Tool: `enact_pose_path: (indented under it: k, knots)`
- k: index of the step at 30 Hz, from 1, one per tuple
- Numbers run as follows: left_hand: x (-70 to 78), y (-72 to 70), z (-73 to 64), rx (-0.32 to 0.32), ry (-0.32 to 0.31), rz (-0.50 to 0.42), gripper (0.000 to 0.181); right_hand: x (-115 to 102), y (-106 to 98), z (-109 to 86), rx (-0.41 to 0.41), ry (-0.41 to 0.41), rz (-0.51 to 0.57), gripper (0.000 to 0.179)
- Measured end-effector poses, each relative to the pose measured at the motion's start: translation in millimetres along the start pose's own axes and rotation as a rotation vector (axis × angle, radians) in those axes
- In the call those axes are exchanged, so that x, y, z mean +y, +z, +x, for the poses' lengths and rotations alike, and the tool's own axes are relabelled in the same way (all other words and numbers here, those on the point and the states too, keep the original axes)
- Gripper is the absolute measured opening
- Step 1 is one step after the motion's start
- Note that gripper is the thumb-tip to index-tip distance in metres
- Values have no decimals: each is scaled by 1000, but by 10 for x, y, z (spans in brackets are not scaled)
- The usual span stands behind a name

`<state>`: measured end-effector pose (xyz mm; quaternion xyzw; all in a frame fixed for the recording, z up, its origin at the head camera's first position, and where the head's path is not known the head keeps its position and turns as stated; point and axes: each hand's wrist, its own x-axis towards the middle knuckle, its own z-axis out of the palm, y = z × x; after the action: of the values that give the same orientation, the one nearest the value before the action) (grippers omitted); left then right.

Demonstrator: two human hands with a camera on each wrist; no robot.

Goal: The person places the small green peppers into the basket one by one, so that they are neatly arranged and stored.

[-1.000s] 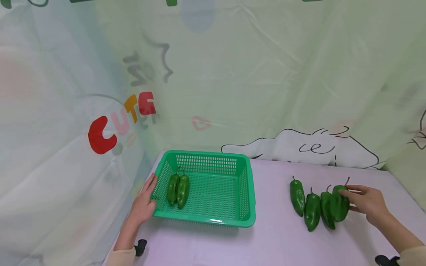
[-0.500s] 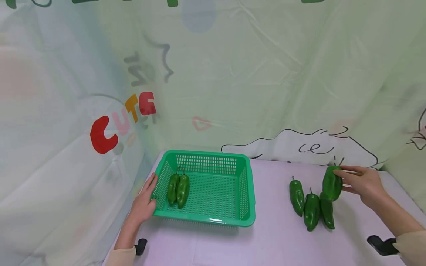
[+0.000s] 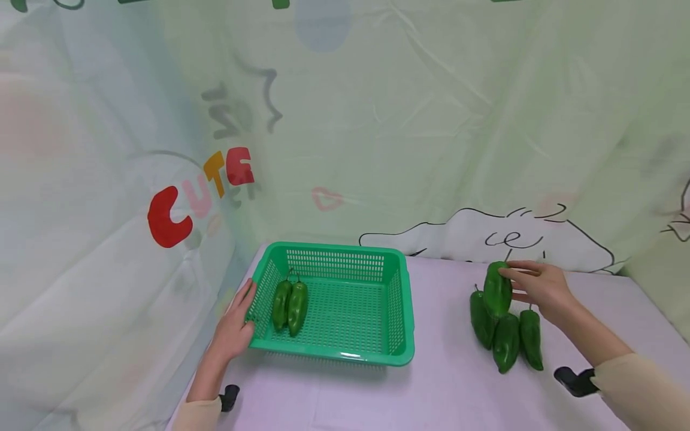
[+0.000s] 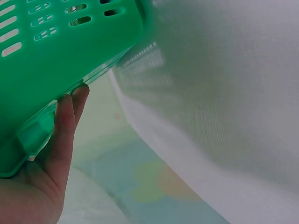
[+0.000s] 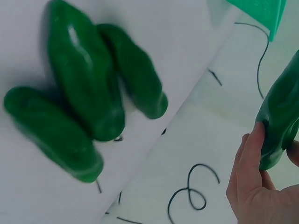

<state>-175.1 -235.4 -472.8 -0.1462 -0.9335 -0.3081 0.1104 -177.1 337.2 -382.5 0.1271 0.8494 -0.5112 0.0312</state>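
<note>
**Now aloft over the table (image 3: 442, 395), in the right grip (image 3: 541, 287): one pepper (image 3: 496, 290)**

Clamped near the stem end, between fingers on one side and thumb on the other. Upright on the whole, with stem up and a slight lean. To the right of the basket (image 3: 334, 354), and well apart from it. In the head view, overlapping the left pepper (image 3: 481, 326) and just above the middle pepper (image 3: 506, 346); in the right wrist view, plainly apart from all on the table.

Lying below in a loose row: left pepper, middle pepper and right pepper (image 3: 531, 341), all lengthwise to the person. Very close together, left and middle especially; cannot tell whether touching.

Against the basket's left rim, the left grip (image 3: 232, 330): fingers straight, laid along the outside, thumb spread away from them, so apart rather than clamped. In the left wrist view, fingertips just at the rim's edge.

Inside the basket, by the left wall: two peppers (image 3: 289, 306), side by side, with stems toward the far wall.

Behind, a hung cloth (image 3: 431, 131) with coloured letters (image 3: 169, 216), a pink heart outline (image 3: 326, 199) and black line drawings. On both arms, beige sleeves (image 3: 641, 386).
</note>
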Motion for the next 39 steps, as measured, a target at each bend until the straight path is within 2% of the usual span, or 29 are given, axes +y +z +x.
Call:
enact_pose_path:
  k: [12, 23, 39]
  knots:
    - [5, -7, 0, -13, -16, -6, 77, -318, 442, 29, -88, -46, 45, 67]
    - [-1, 1, 17, -32, -48, -21, 79, -420, 756, 43, -139, -90, 54, 62]
    - [-8, -12, 5, -22, -36, -18, 78, -589, 1068, -25, -194, -130, 63, 53]
